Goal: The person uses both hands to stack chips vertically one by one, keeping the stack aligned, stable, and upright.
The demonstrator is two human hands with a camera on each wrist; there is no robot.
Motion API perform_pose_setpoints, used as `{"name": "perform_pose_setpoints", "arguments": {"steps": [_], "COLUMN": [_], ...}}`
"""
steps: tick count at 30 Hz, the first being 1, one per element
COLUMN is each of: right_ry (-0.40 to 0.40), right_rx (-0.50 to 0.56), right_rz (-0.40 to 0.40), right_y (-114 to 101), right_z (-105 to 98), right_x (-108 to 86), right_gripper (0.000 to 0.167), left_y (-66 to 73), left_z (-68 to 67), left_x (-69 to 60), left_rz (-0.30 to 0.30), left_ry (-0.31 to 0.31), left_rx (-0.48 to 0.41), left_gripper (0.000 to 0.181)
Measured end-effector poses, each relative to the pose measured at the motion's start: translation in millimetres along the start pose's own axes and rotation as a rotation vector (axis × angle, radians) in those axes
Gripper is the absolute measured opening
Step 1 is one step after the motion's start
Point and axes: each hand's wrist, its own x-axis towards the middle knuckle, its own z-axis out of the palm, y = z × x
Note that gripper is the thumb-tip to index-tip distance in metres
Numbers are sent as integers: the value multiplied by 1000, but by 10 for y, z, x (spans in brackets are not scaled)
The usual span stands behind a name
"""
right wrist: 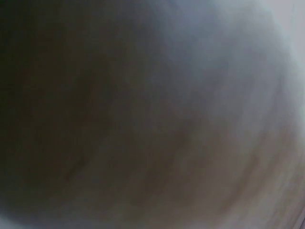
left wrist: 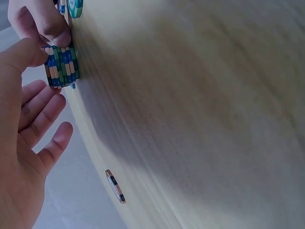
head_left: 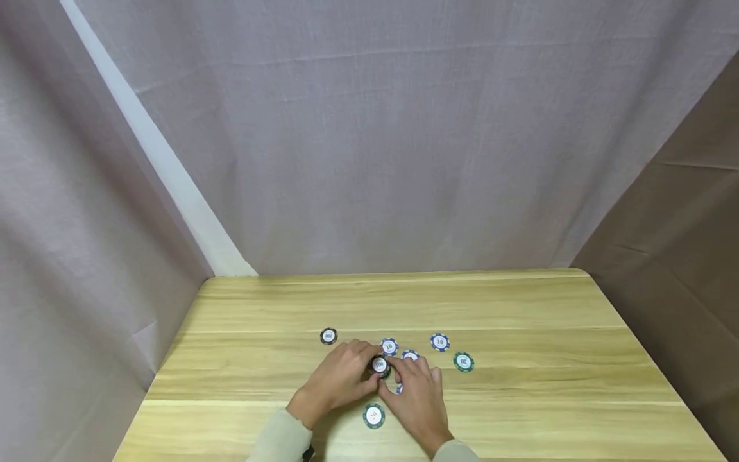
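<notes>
The chip stack (head_left: 380, 366) stands between the left hand (head_left: 342, 372) and the right hand (head_left: 419, 394), axis upright above the bench (head_left: 519, 417), both hands pinching its rim with thumb and fingers (neither clearly nearer), and a blue 10 chip (head_left: 389, 347) lies just beyond it.

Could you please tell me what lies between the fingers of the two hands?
In the head view, a stack of chips, its dark top marked 100, lies between the fingers of the left hand and those of the right hand.
</notes>
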Motion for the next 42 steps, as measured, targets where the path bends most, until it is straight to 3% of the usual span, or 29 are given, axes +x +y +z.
{"name": "perform_pose_setpoints", "arguments": {"steps": [6,11,15,20,24,28,31,34,38,42], "right_ry": [1,10,15,38,37,2,1,12,1,-3], "right_rx": [5,17,14,24,26,24,28,30,30,35], "right_rz": [4,-1,-1,-3,-2,13,21,24,23,17], "right_y": [10,11,17,15,16,15,18,17,4,-17], "right_z": [-11,-36,-54,-68,-46,-20,-16,-17,-7,11], "right_x": [25,83,123,83,32,-2,-6,0,-2,1], "right_gripper": [49,50,50,48,48,49,49,48,48,48], "left_y": [-33,-171,-331,-514,-612,-664,-689,-703,-717,-730], "left_z": [-3,-91,-193,-241,-223,-183,-146,-121,-110,-126], "left_x": [12,38,59,13,-90,-183,-200,-188,-181,-193], "left_rz": [-14,-62,-168,-305,-373,-429,-441,-446,-461,-427], "left_ry": [-1,24,30,-62,-95,-63,-35,-19,-42,-98], "left_rx": [-9,17,42,40,-39,-176,-218,-203,-169,-81], "left_gripper": [45,43,44,46,43,42,42,38,30,25]}}
